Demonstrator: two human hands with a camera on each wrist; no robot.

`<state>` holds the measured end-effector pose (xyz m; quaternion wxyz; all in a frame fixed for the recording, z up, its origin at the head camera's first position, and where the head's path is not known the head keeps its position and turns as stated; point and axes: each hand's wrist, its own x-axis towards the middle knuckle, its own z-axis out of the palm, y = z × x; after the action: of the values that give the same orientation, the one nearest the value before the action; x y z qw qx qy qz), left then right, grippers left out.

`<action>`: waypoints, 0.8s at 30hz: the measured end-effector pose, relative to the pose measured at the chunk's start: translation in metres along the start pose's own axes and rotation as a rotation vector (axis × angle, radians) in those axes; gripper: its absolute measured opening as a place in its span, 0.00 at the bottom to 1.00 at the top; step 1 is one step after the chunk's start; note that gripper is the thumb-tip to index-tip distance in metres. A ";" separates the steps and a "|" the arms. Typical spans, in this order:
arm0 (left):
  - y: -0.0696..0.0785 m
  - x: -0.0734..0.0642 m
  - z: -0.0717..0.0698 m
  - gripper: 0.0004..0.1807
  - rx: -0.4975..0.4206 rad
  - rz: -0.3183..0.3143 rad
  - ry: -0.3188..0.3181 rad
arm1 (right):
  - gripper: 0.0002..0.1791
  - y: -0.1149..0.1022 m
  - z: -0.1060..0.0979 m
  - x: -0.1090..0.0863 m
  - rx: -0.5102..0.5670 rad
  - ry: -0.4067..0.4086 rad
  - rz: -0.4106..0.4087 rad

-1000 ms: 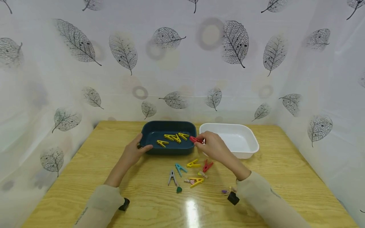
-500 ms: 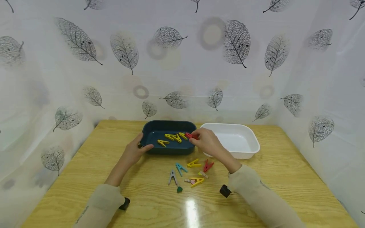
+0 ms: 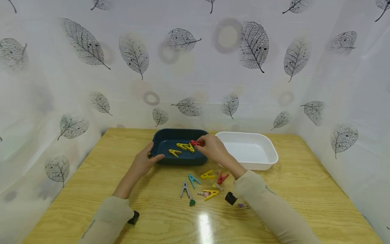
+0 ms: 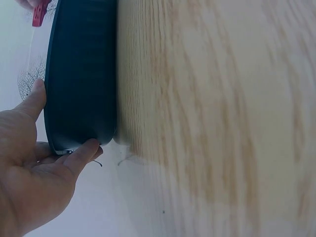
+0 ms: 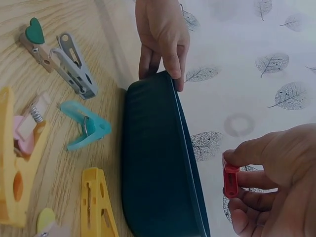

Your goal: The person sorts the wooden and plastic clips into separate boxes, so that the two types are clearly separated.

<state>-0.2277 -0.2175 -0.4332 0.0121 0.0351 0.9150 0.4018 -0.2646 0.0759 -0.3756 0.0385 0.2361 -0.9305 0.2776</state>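
Note:
My right hand [image 3: 212, 148] pinches a red clothespin [image 3: 195, 143] between thumb and fingers, above the right part of a dark blue tray [image 3: 179, 162]. The right wrist view shows this red clothespin [image 5: 230, 178] held up beyond the tray's rim. Several yellow clothespins [image 3: 175, 153] lie in the tray; the right hand and red clothespin cover part of its right side. At the tray's left end, my left hand [image 3: 144, 160] grips the rim, its thumb on the near side. Fingers of this left hand [image 4: 39, 182] reach around the tray's corner in the left wrist view.
A white tray [image 3: 262, 162] stands right of the dark one. Loose on the table in front lie a blue clothespin [image 3: 194, 180], a grey one [image 3: 185, 189], a red one [image 3: 222, 177], yellow ones [image 3: 208, 175] and small wooden ones, one with a green heart [image 3: 192, 202].
My right hand has moved left with the red clothespin, from the gap between the trays to over the dark blue tray. My left hand keeps its grip on the rim.

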 end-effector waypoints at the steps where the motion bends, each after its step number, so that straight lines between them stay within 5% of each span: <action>1: 0.000 0.000 0.000 0.50 0.001 -0.001 0.001 | 0.14 -0.001 0.002 0.002 -0.003 0.001 -0.003; 24: 0.000 -0.002 0.001 0.51 -0.026 -0.004 0.006 | 0.10 -0.008 0.024 0.031 -0.045 -0.017 -0.015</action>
<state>-0.2254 -0.2174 -0.4337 0.0108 0.0318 0.9098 0.4137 -0.2864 0.0443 -0.3855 0.0377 0.2444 -0.9350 0.2541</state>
